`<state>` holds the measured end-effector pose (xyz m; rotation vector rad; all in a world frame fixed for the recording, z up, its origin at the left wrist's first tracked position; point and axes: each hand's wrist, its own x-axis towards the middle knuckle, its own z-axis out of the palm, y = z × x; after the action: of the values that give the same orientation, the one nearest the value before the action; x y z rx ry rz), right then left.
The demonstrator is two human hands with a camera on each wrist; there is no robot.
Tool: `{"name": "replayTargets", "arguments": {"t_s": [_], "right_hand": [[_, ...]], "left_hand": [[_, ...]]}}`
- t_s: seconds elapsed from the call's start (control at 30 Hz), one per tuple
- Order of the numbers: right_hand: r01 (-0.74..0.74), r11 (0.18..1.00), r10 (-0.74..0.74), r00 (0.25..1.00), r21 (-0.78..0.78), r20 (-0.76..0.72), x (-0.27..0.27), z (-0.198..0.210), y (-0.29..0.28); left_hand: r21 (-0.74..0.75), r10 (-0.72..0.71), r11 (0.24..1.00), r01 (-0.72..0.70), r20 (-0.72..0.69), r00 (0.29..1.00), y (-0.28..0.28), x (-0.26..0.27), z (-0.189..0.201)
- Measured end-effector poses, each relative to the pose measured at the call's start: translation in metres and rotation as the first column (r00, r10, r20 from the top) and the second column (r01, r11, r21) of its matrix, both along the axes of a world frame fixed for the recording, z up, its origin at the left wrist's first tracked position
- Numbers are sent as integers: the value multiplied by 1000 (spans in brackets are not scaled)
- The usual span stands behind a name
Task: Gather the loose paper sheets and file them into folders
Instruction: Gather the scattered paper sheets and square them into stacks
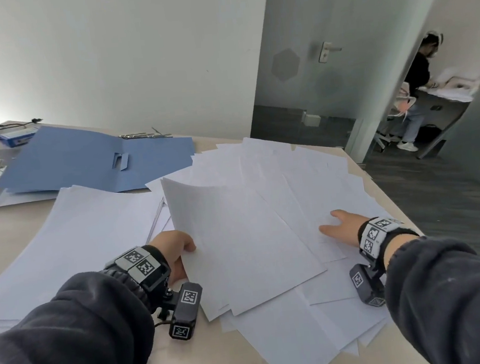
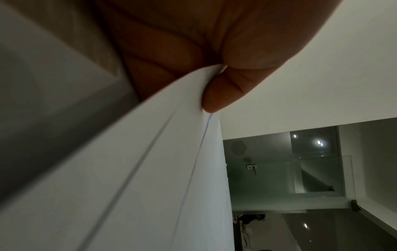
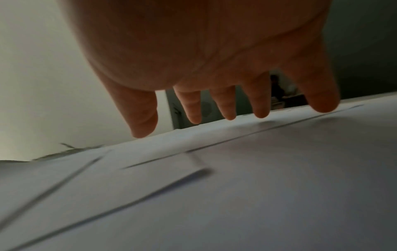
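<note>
Here the left hand pinches a few sheets lifted off the counter; the right hand rests spread on the loose pile. Overhanging sheets may slide off when pulled.

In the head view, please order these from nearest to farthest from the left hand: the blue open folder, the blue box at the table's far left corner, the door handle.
From the left hand:
1. Blue open folder, lying on the table beyond the hand, slightly left.
2. Blue box, at the table's far left corner.
3. Door handle, on the glass door behind the table, to the right.
</note>
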<state>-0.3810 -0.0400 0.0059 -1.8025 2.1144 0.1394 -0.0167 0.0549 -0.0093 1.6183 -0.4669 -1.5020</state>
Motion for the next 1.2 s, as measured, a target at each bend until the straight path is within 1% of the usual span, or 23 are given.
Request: {"name": "replayTargets", "arguments": {"t_s": [0.1, 0.17, 0.33, 0.43, 0.6, 0.8, 1.0, 1.2], "right_hand": [[130, 992, -130, 987, 0, -92, -27, -7, -18], [179, 984, -176, 980, 20, -96, -39, -7, -23], [172, 983, -167, 983, 67, -79, -52, -13, -24], [126, 987, -115, 988, 103, -107, -49, -16, -20], [64, 989, -40, 985, 133, -171, -28, -9, -8], [-76, 979, 115, 971, 187, -210, 8, -6, 9], [-274, 943, 309, 931, 190, -193, 49, -7, 29], [-413, 895, 436, 890, 168, -136, 74, -6, 50]], "left_hand": [[-12, -8, 1000, 8, -10, 1000, 1, -2, 0], [-9, -6, 1000, 6, -14, 1000, 1, -2, -2], [-2, -21, 1000, 21, 30, 999, -2, -2, -3], [-5, -42, 999, 42, 40, 998, -4, -2, -4], [-4, -50, 999, 50, 27, 998, -3, -3, -2], [-10, -64, 998, 64, -4, 998, -1, -4, -2], [-37, -77, 996, 77, 7, 997, -2, -4, -9], [-47, -87, 995, 88, 24, 996, -2, -5, -10]]}}
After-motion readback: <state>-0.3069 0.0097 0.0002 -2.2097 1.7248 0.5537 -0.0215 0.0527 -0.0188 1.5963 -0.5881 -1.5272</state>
